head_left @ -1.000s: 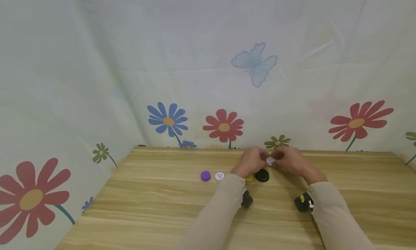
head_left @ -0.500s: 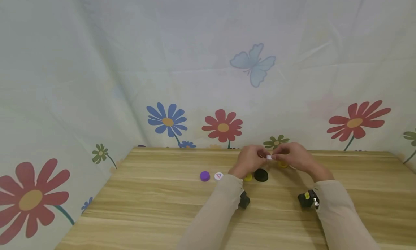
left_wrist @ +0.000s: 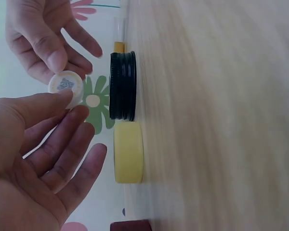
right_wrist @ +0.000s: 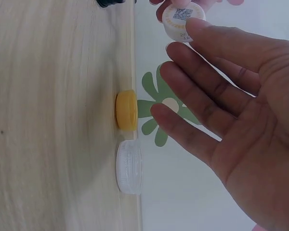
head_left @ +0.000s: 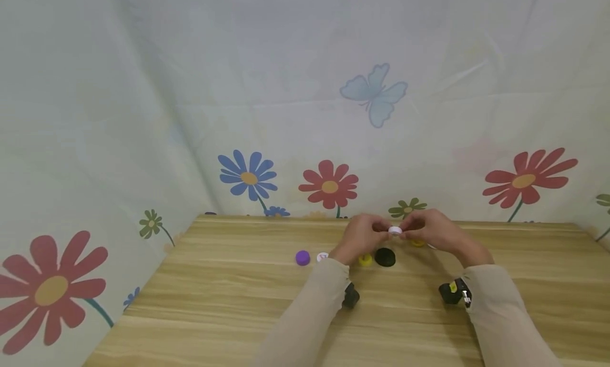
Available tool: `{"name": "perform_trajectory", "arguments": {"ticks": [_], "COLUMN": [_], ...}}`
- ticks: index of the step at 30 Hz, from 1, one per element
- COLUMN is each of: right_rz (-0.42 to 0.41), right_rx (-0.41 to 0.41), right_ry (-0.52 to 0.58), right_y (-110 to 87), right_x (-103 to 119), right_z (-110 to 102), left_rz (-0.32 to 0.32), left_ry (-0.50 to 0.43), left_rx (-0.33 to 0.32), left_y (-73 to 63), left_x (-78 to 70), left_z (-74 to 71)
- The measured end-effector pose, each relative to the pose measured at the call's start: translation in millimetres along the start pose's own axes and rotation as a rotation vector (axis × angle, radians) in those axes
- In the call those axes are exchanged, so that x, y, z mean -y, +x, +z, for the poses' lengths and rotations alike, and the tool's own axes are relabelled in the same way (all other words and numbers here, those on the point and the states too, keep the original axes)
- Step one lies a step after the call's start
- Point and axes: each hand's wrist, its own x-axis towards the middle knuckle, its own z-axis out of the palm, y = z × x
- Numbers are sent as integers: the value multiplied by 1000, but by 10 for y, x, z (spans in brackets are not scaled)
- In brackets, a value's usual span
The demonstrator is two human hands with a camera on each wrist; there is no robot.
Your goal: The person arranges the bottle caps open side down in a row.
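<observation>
A small white bottle cap (head_left: 394, 230) is held above the far part of the table between my two hands. My left hand (head_left: 364, 234) pinches it at one side, thumb on the printed face. From the other side my right hand (head_left: 436, 232) pinches the same cap, its remaining fingers spread loosely. In the right wrist view a square code shows on the top of the white cap (right_wrist: 182, 21). Below the hands stand a black ridged lid (left_wrist: 121, 86) and a yellow cap (left_wrist: 128, 152). Beyond them, near my right hand, are an orange-yellow cap (right_wrist: 127, 110) and a clear ridged cap (right_wrist: 129, 167).
A purple cap (head_left: 302, 258) and a white printed cap (head_left: 322, 257) lie to the left on the wooden table (head_left: 214, 303). A flowered cloth (head_left: 281, 91) hangs behind the table's far edge. Black wrist cameras hang under both sleeves.
The white cap has been turned between the fingers and now shows as a white disc edge-on. My right hand has shifted slightly right and up, uncovering the orange-yellow cap beneath it.
</observation>
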Motion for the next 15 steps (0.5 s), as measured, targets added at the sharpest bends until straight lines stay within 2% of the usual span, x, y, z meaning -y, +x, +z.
{"name": "perform_trajectory", "arguments": {"ticks": [4,15], "right_rz": [-6,-11], "right_rx": [5,26], "right_ry": [-13,8], "right_y": [-3,-14], "right_x": [4,23], "right_z": [-5,-32], "left_rz": [6,86], "left_ry": [-4,24], "left_rx": [17,40], "left_y": [-11,-7], "left_x": [-7,-17], "left_z": [-14,-19]}}
